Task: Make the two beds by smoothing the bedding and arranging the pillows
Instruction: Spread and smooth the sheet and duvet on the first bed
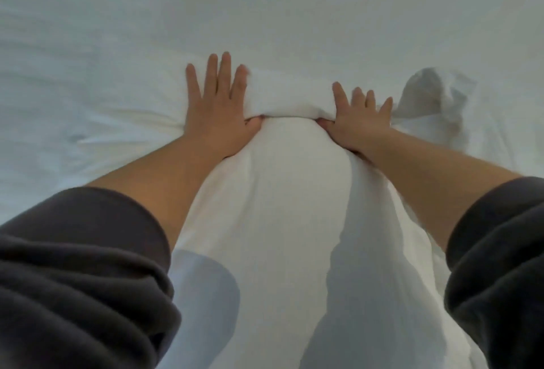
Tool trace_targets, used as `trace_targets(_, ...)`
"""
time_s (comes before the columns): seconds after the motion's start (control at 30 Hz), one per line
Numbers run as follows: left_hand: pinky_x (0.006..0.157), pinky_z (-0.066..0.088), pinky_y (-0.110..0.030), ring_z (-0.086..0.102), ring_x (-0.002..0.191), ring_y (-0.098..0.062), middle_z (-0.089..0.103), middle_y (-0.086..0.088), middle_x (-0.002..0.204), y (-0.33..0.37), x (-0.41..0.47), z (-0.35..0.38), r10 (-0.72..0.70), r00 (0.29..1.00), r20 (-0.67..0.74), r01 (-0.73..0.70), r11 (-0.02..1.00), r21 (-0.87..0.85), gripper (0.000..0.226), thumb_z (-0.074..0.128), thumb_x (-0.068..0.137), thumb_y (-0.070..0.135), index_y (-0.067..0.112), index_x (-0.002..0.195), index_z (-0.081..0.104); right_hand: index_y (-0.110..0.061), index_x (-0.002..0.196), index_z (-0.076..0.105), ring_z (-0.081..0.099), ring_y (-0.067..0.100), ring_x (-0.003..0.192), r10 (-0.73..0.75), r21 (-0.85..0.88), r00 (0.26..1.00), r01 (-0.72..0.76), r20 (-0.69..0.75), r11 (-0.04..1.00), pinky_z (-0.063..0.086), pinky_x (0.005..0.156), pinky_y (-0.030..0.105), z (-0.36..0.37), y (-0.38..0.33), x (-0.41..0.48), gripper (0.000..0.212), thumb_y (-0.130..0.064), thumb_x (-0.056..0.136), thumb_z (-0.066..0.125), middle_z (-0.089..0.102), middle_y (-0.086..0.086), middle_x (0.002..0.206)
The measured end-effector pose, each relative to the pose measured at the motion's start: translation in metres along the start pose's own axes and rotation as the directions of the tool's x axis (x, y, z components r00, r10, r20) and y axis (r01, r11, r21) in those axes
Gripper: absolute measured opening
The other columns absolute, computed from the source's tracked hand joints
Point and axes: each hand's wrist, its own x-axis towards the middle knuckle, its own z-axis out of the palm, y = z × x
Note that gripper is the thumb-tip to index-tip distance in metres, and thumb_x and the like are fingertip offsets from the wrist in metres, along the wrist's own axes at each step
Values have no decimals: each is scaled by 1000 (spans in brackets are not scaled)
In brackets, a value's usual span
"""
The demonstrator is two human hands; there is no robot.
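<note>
White pillow [282, 180] lay in centre frame, bulging, running from the bottom edge up to both hands, between the two forearms. Its far end met a thick rolled fold of white bedding [288, 97] just above centre, with a deep crease between them.

Left hand [219, 115] was left of centre, palm down, fingers straight and spread wide, flat on the left end of the fold, thumb tucked into the crease. Right hand [357, 124] was right of centre, same pose: fingers straight and splayed on the fold's right end, thumb pushed into the crease. Both pressed down. Could not tell if the thumbs pinched the cloth, since their tips were hidden.

A crumpled bedding corner [432, 97] stood up at right of the right hand, near it but apart. White bed sheet [265, 9] filled the upper half of the frame, with soft wrinkles at left.

Dark grey sleeves were pushed up the forearms, left sleeve [79, 265] at lower left and right sleeve [497, 251] at lower right.
</note>
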Motion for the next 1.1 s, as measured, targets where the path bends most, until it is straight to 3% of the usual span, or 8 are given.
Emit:
trace_targets(0.1, 116, -9, -57, -10, 149, -32, -9, -16, 161, 4, -6, 4, -17, 1000, 0, 17, 999, -37, 85, 21, 92, 63, 12, 154, -4, -28, 154, -11, -8, 36, 149, -2, -5, 1000, 2, -22, 1000, -5, 115, 63, 10, -2, -3, 80, -71, 93, 18, -6, 15, 163)
trace_targets(0.2, 117, -7, -56, -10, 148, -33, -10, -15, 161, 10, -32, -15, -24, 1000, 12, 26, 981, -192, 80, 21, 94, 59, 13, 155, -5, -27, 155, -6, -11, 34, 149, -38, 176, 985, 68, -169, 982, -3, 115, 64, -11, -1, -28, 75, -54, 97, 33, -10, 12, 163)
trace_targets(0.33, 117, 1, -60, 1, 149, -33, 1, -14, 162, 38, -133, -23, 154, 988, -17, -153, 951, -269, 76, 18, 93, 57, 14, 156, 11, -32, 155, 3, -12, 27, 150, -196, 240, 919, 288, -343, 927, -4, 116, 56, 8, -8, -117, 71, -51, 94, 33, -9, 3, 164)
trace_targets(0.53, 116, 2, -61, 3, 149, -35, 3, -17, 162, 52, -178, 22, 243, 966, 87, -233, 967, -103, 79, 32, 91, 54, 9, 154, 18, -19, 156, 11, 1, 38, 149, -241, 63, 944, 261, -227, 963, 7, 114, 66, 103, -17, -151, 70, -48, 96, 30, 3, 16, 163)
trace_targets(0.77, 114, 10, -65, 14, 148, -35, 13, -13, 161, 63, -268, -14, 212, 973, 93, -187, 956, -226, 73, 26, 92, 55, 16, 154, 21, -26, 156, 7, -12, 28, 150, -268, 228, 932, 324, -246, 918, -4, 118, 54, 72, -6, -230, 66, -51, 98, 26, -8, 6, 164)
trace_targets(0.87, 115, 7, -62, 15, 148, -33, 13, -10, 162, 50, -304, 0, 226, 969, 98, -206, 962, -180, 67, 28, 95, 49, 18, 155, 20, -27, 154, 21, 2, 32, 150, -385, 126, 896, 418, -222, 900, 8, 117, 61, 110, 6, -260, 61, -46, 97, 28, 6, 8, 164)
trace_targets(0.97, 116, 2, -61, 12, 149, -31, 11, -10, 162, 35, -310, 10, 231, 951, 204, -209, 970, -122, 66, 25, 95, 49, 20, 154, 22, -26, 153, 22, 9, 34, 149, -371, 63, 920, 380, -124, 923, 14, 114, 64, 128, 10, -261, 60, -41, 96, 29, 11, 10, 163)
trace_targets(1.1, 114, 1, -63, 5, 150, -31, 5, -11, 163, -11, -309, -11, -28, 974, 226, 38, 999, -39, 68, 23, 97, 54, 20, 155, 16, -28, 154, 18, 2, 34, 150, -319, 7, 940, 322, -117, 947, 8, 114, 66, 94, 1, -265, 61, -43, 95, 28, 3, 9, 164)
